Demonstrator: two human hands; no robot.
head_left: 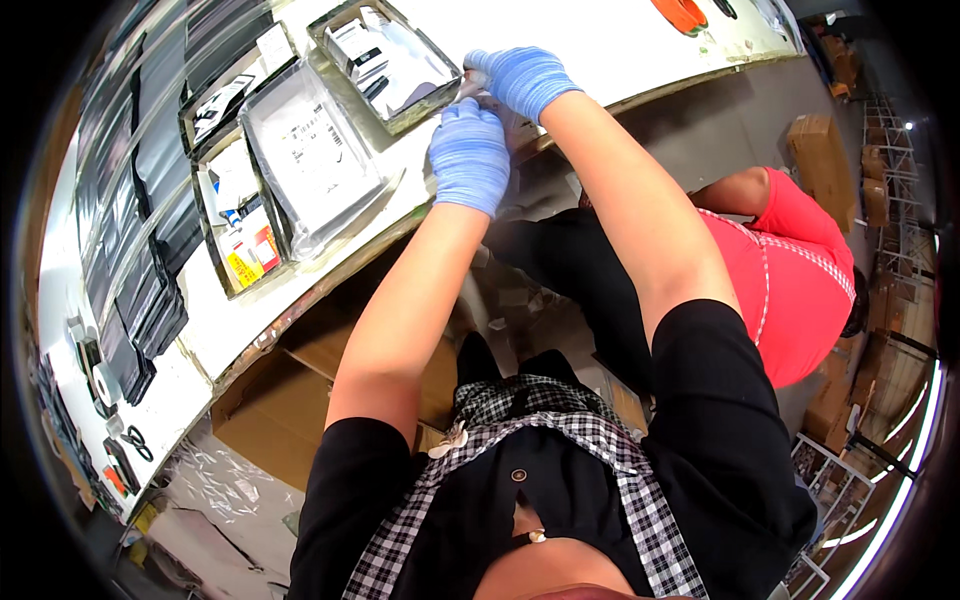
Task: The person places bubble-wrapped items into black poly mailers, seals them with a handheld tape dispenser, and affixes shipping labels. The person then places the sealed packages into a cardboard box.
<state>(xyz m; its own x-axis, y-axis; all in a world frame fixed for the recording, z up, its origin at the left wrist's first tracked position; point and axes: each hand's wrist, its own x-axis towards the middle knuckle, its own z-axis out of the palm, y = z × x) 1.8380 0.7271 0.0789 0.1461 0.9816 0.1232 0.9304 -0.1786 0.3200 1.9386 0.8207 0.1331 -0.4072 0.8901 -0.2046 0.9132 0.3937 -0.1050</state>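
Observation:
My left hand [468, 155] and my right hand [525, 82], both in blue knit gloves, meet at the table's front edge. Their fingers are closed around a crinkled piece of clear film [484, 98], mostly hidden by the gloves. Just left of them lies an open dark tray [408, 122] holding white and black printed packets. Further left, a clear plastic-wrapped pack [312, 150] with a white printed sheet rests beside another dark tray [228, 278] that contains a yellow and red card and a blue item.
Stacks of dark plastic sleeves [150, 220] cover the table's left part, with scissors [136, 442] and a tape roll [105, 384] nearer me. An orange ring-shaped item [682, 14] lies at the far right. A person in red [790, 290] bends close by on my right. Below is a cardboard box [270, 410].

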